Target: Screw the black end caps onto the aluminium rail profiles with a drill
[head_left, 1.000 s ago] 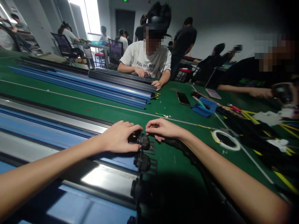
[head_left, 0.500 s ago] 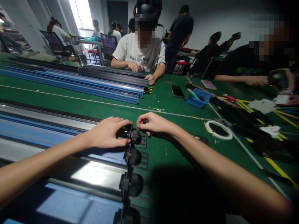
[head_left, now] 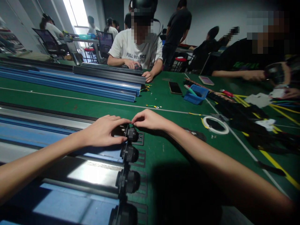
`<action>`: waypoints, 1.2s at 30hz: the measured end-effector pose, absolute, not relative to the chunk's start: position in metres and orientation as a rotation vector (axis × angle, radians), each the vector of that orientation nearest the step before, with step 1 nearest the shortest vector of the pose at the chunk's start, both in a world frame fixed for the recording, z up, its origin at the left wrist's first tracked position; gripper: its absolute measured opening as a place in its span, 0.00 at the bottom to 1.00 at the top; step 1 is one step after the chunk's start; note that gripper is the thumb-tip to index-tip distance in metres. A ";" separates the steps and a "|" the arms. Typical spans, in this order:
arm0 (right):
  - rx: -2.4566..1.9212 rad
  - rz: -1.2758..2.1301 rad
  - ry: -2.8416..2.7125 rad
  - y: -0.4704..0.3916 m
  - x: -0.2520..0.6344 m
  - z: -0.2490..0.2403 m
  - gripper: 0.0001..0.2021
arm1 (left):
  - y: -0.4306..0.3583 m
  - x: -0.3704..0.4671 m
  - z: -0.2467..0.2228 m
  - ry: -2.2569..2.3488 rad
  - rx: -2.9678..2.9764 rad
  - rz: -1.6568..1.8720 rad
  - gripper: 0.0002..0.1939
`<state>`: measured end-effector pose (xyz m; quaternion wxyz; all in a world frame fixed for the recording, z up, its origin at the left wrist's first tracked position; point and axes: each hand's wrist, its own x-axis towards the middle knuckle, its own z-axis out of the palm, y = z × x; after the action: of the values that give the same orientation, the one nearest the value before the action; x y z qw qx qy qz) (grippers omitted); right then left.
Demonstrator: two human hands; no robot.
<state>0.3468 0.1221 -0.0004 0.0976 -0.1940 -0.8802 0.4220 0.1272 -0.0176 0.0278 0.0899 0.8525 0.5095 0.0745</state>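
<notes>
My left hand [head_left: 105, 129] lies over the end of a long metal profile. Its thumb and fingers grip the black end plate [head_left: 127, 132] from both sides. From this plate a black cable gland [head_left: 132, 134] sticks out to the right. My right hand [head_left: 148, 119] is at the plate's top corner, with thumb and fingertips pinched together. Whatever may be between those fingertips is too small to make out. Several more profiles, blue [head_left: 77, 201] and silver [head_left: 93, 172], lie side by side toward me, with black glands [head_left: 131, 154] on their ends.
Across the green table [head_left: 164, 150], a person in a white shirt [head_left: 136, 50] sits behind more blue profiles [head_left: 93, 82]. Further right are a phone [head_left: 175, 88], a blue tray [head_left: 195, 98], a white coil [head_left: 215, 125] and yellow-and-black straps. A second person [head_left: 234, 65] works at right.
My right hand has moved left to the end plate's corner, its fingertips now pinched there. My left hand keeps its hold. The whole view has shifted slightly.
</notes>
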 end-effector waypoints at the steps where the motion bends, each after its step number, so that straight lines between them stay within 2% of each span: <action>1: -0.585 1.254 -2.593 0.122 0.347 -0.001 0.14 | -0.018 0.127 0.028 1.514 2.537 0.220 0.31; 17: -0.594 1.267 -2.597 0.121 0.346 0.003 0.14 | -0.018 0.132 0.035 1.376 2.456 0.349 0.26; 36: -0.689 1.234 -2.711 0.120 0.347 0.006 0.13 | -0.018 0.136 0.031 1.392 2.356 0.423 0.28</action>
<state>0.3468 0.1201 0.0064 0.0420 -0.2251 -0.8860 0.4032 0.1357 -0.0181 0.0313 0.1852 0.8362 0.4940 0.1500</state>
